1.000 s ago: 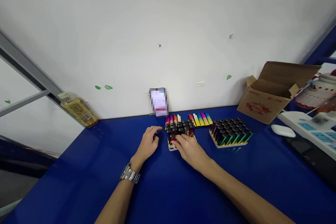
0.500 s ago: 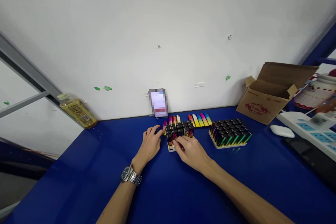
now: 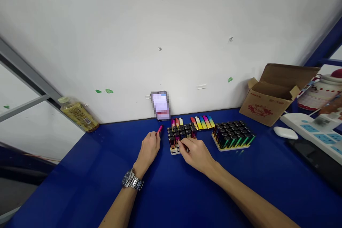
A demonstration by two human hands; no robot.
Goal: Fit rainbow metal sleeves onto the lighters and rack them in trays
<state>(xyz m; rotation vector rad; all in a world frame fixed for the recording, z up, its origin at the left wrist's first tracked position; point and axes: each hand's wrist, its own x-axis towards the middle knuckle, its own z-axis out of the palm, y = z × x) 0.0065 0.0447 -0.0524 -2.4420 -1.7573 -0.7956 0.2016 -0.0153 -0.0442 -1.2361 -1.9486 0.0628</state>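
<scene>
My left hand (image 3: 150, 147) is closed on a slim pink-red stick (image 3: 160, 128) with a dark tip, just left of a pale rack (image 3: 175, 152). Standing in that rack are several shiny multicoloured tubes (image 3: 182, 134) with black tops. At the rack's front right, my right hand (image 3: 196, 152) has its fingers curled and pinched together. What those fingers grip is hidden behind them. Behind the rack lies a short row of colourful sticks (image 3: 177, 122), partly covered by the tubes. Farther right is another row of colourful sticks (image 3: 203, 122).
A second rack of black-topped tubes (image 3: 233, 135) stands to the right. Beyond it are an open cardboard box (image 3: 262, 103), a white case (image 3: 285, 133), a power strip (image 3: 315, 133) and a black slab (image 3: 311, 162). A phone (image 3: 161, 105) leans on the wall; a bottle (image 3: 79, 114) stands left.
My left hand has drawn away leftward from the rack, with the pink-red stick in its fingers. My right hand stays at the rack's front, almost unmoved.
</scene>
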